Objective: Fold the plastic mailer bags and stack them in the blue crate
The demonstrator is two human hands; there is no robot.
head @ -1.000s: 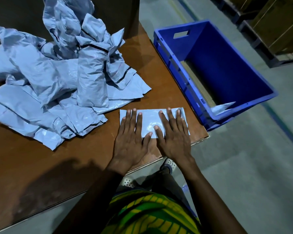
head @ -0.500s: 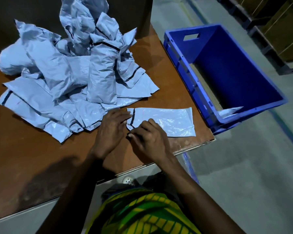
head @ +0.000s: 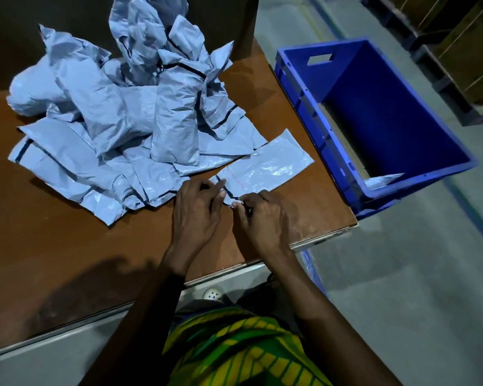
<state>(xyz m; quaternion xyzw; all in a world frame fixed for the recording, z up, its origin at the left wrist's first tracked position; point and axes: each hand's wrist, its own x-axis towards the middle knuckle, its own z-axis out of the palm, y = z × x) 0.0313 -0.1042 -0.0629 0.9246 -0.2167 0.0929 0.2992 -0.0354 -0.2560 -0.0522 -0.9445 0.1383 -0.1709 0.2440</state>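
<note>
The left end of the folded mailer bag (head: 265, 168) is pinched between the thumb and curled fingers of the left hand (head: 197, 215). The same crumpled end is pinched by the right hand (head: 262, 221), just beside it. A second ago both hands were spread flat on this bag; now they are bunched at its end. The bag is also turned slantwise, its far end pointing up and to the right. It lies on the brown table (head: 67, 246), with its upper edge touching the pile of loose mailer bags (head: 123, 121) heaped behind and to the left. The blue crate (head: 332, 151) is set beside the table's right edge, and its side wall stands between the bag and the crate's floor. In the crate's near corner another pale bag (head: 382, 181) is seen.
</note>
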